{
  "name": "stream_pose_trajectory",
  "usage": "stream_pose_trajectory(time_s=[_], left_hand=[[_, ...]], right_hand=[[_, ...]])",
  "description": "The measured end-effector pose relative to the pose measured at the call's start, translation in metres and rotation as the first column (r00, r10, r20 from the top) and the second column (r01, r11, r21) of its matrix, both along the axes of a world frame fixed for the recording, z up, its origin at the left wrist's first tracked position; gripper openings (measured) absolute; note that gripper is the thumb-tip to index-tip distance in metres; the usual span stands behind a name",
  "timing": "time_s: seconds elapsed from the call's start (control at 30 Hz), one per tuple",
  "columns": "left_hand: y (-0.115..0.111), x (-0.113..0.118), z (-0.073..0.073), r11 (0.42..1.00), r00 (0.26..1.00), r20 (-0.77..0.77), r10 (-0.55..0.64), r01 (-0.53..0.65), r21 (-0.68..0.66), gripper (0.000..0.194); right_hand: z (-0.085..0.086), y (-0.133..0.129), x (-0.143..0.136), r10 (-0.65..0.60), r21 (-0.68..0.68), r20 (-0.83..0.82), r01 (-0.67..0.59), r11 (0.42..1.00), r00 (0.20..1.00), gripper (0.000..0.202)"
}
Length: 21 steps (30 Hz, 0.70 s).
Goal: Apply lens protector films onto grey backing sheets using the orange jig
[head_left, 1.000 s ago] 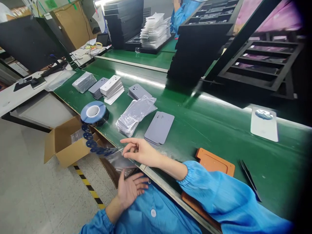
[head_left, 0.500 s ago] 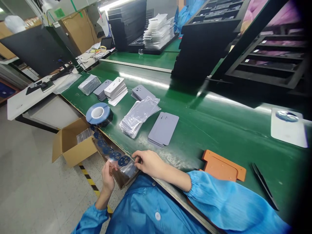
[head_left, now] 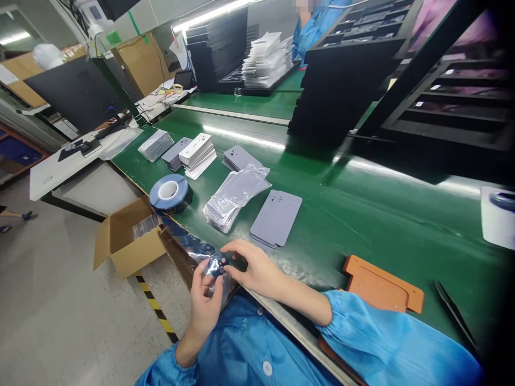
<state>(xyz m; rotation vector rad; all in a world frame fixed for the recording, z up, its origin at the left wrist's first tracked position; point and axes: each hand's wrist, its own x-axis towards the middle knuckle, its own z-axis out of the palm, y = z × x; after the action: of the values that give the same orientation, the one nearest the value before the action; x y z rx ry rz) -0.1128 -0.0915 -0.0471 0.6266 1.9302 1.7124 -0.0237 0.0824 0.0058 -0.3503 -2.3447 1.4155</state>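
Observation:
My left hand (head_left: pixel 206 303) pinches the clear strip that carries round dark blue stickers (head_left: pixel 218 264), near the table's front edge. Bent over the same sticker from the right is my right hand (head_left: pixel 255 268), its thumb and forefinger at the sticker's edge; whether they grip it is hard to make out. The strip runs back to a blue roll (head_left: pixel 171 194) with a white core. Beyond my hands lie grey phone-shaped plates (head_left: pixel 276 217) and a plastic-wrapped stack of them (head_left: pixel 235 195).
An orange fixture (head_left: pixel 382 284) and black tweezers (head_left: pixel 454 313) lie on the green table at right. An open cardboard box (head_left: pixel 139 252) stands at left below the edge. Tall black trays (head_left: pixel 341 80) rise behind. Another person's blue sleeve (head_left: pixel 317 29) shows at the back.
My left hand has moved up and right to the sticker strip beside my right hand, lifting the near sticker. The view has shifted slightly.

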Motion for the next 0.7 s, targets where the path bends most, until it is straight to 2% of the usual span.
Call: stream_pose_trajectory(time_s=[0.17,0.27,0.4,0.47,0.53,0.6,0.7], left_hand=[[0.000,0.005,-0.006,0.988,0.981,-0.122,-0.147,0.140,-0.071,0.044],[0.000,0.009,-0.011,0.979,0.966,-0.168,-0.199,0.188,-0.077,0.042],[0.007,0.017,-0.015,0.980,0.945,-0.290,-0.154,0.184,0.080,0.071],[0.013,0.017,-0.012,0.962,0.895,-0.411,-0.175,0.244,0.121,0.079],[0.020,0.015,-0.005,0.945,0.820,-0.516,-0.246,0.323,0.062,0.070],[0.027,0.011,0.005,0.927,0.762,-0.557,-0.331,0.373,-0.041,0.054],[0.038,0.009,0.021,0.903,0.741,-0.525,-0.418,0.402,-0.151,0.037]], right_hand=[[-0.005,0.008,0.011,0.024,0.033,-0.010,-0.024,0.999,1.000,0.031],[-0.006,0.013,0.021,0.032,0.063,-0.009,-0.031,0.998,0.999,0.022],[-0.005,0.019,0.032,-0.011,0.088,-0.044,0.015,0.996,0.999,0.015],[-0.004,0.021,0.038,-0.039,0.102,-0.041,0.043,0.994,0.998,0.015],[-0.004,0.024,0.047,-0.055,0.116,-0.020,0.057,0.992,0.998,0.015],[-0.003,0.026,0.058,-0.062,0.131,0.002,0.061,0.990,0.998,0.015],[-0.002,0.028,0.080,-0.090,0.153,0.011,0.088,0.984,0.996,0.016]])
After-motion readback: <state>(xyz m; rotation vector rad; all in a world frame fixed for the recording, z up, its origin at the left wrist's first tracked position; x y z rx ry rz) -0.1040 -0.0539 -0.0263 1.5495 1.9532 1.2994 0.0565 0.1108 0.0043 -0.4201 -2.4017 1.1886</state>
